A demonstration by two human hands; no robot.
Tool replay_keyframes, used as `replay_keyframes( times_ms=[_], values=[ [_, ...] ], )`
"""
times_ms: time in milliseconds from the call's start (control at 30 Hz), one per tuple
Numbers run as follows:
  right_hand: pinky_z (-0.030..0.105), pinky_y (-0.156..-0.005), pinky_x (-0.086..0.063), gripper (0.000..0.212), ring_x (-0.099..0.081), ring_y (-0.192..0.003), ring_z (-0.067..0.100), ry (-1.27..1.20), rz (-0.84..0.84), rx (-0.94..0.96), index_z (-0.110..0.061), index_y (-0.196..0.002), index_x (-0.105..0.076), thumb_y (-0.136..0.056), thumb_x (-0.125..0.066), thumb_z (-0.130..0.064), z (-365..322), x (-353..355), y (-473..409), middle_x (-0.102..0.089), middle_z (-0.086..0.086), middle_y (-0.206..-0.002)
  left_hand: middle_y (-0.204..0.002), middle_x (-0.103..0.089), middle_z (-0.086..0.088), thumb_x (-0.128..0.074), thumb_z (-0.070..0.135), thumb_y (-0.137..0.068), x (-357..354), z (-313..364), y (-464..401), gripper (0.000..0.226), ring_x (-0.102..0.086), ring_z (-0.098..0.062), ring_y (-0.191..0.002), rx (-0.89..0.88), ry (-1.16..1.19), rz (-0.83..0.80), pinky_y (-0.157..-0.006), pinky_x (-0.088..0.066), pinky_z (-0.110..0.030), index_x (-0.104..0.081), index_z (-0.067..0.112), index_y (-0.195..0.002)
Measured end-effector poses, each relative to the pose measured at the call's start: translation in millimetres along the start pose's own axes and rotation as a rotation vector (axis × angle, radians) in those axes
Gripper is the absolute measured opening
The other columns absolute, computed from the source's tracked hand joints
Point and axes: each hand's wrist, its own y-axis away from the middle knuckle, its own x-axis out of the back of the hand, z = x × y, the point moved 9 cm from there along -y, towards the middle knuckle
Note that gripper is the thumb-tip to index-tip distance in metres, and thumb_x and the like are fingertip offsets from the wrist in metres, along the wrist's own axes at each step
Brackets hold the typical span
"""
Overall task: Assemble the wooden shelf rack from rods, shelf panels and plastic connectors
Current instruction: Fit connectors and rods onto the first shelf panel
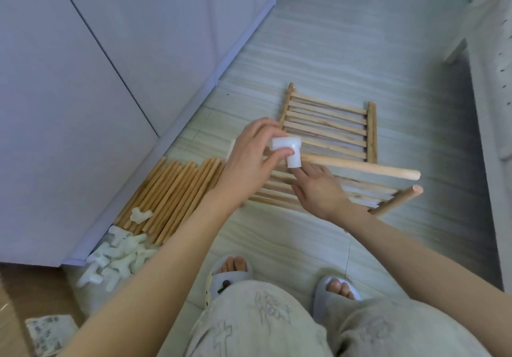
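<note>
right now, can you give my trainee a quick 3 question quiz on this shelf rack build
1. True or false: the left hand pinches a white plastic connector fitted on the end of a wooden rod.
2. Where does the pile of loose connectors lie?
A. on the flat shelf panel
B. on the floor by the near end of the bundle of rods
C. in the person's lap
3. Fill in: the right hand is under the connector, with one ____ at its lower opening.

Key: 1 true; 2 B; 3 fingertip
</note>
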Motion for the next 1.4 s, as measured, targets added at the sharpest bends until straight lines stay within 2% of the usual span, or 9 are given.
replay_keyframes(
  times_ms=[167, 300, 367, 567, 833, 967, 1100, 1233, 1400],
  values=[
    [0.04, -0.091, -0.047, 0.033, -0.057, -0.111, 0.031, -0.272, -0.026, -0.058, -0.011, -0.125, -0.059, -0.095, -0.046, -0.013, 4, 25, 30, -0.062, 0.008, -0.124, -0.098, -0.06, 0.009, -0.053, 0.038, -0.09, -39, -29, -6, 0.01, -0.047, -0.026, -0.11, 0.204, 0.015, -0.122, -0.094, -0.039, -0.041, -0.049, 0.036, -0.099],
    [0.025, -0.067, -0.051, 0.02, -0.067, -0.065, 0.015, -0.643, 0.15, -0.293, -0.011, -0.092, -0.068, -0.096, -0.049, -0.014, 27, 65, 52, -0.071, 0.003, -0.077, -0.094, -0.057, 0.015, -0.052, 0.035, -0.093, -43, -21, -5, 0.009, -0.039, -0.016, -0.106, 0.217, 0.0, -0.144, -0.087, -0.022, -0.024, -0.048, 0.04, -0.098],
    [0.021, -0.062, -0.047, 0.012, -0.061, -0.056, 0.018, -0.687, 0.285, -0.323, -0.011, -0.095, -0.065, -0.093, -0.054, -0.014, 30, 89, 54, -0.066, 0.003, -0.075, -0.09, -0.057, 0.021, -0.052, 0.035, -0.093, -43, -18, -5, 0.008, -0.042, -0.009, -0.103, 0.224, 0.013, -0.143, -0.086, -0.018, -0.021, -0.049, 0.041, -0.098],
    [0.03, -0.088, -0.045, 0.04, -0.053, -0.086, 0.013, -0.68, 0.088, -0.372, -0.015, -0.126, -0.056, -0.088, -0.064, -0.024, 19, 81, 31, -0.061, -0.001, -0.104, -0.094, -0.06, 0.02, -0.055, 0.04, -0.092, -44, -6, -5, 0.006, -0.055, -0.003, -0.099, 0.181, -0.011, -0.11, -0.076, -0.013, -0.018, -0.051, 0.041, -0.096],
    [0.033, -0.078, -0.048, 0.041, -0.06, -0.095, 0.024, -0.836, 0.096, -0.502, -0.018, -0.122, -0.052, -0.083, -0.063, -0.016, 13, 75, 30, -0.062, 0.001, -0.097, -0.088, -0.057, 0.029, -0.052, 0.046, -0.088, -45, 1, 2, 0.006, -0.052, 0.003, -0.095, 0.189, 0.01, -0.115, -0.087, -0.014, -0.025, -0.048, 0.047, -0.093],
    [0.034, -0.076, -0.05, 0.044, -0.059, -0.09, 0.019, -0.81, 0.167, -0.52, -0.022, -0.12, -0.05, -0.081, -0.068, -0.017, 24, 88, 43, -0.059, -0.001, -0.095, -0.095, -0.058, 0.021, -0.053, 0.043, -0.091, -49, -2, 5, 0.027, -0.049, 0.005, -0.097, 0.19, -0.081, -0.157, -0.083, -0.013, -0.025, -0.048, 0.04, -0.118],
    [0.019, -0.051, -0.045, 0.044, -0.051, -0.064, 0.013, -1.187, 0.289, -0.629, -0.021, -0.123, -0.048, -0.085, -0.056, 0.001, 56, 96, 74, -0.056, 0.004, -0.086, -0.102, -0.06, 0.018, -0.049, 0.048, -0.091, -53, -4, 5, 0.027, -0.048, -0.006, -0.108, 0.139, -0.27, -0.218, -0.075, -0.011, -0.025, -0.054, 0.038, -0.116],
    [0.023, -0.057, -0.048, 0.033, -0.053, -0.07, 0.014, -1.676, 0.36, -0.711, -0.018, -0.111, -0.05, -0.087, -0.046, 0.004, 79, 86, 99, -0.055, 0.006, -0.091, -0.108, -0.062, 0.013, -0.042, 0.034, -0.098, -62, 5, 3, 0.023, -0.047, -0.015, -0.107, 0.115, -0.355, -0.195, -0.085, -0.015, -0.031, -0.06, 0.036, -0.111],
    [0.022, -0.059, -0.049, 0.03, -0.058, -0.073, 0.014, -1.861, 0.395, -0.653, -0.009, -0.112, -0.049, -0.088, -0.04, 0.007, 94, 93, 120, -0.057, 0.006, -0.083, -0.124, -0.054, 0.005, -0.037, 0.015, -0.099, -86, 26, 1, 0.035, -0.044, -0.019, -0.117, 0.057, -0.377, -0.234, -0.104, -0.013, -0.038, -0.053, 0.03, -0.126]
  ],
)
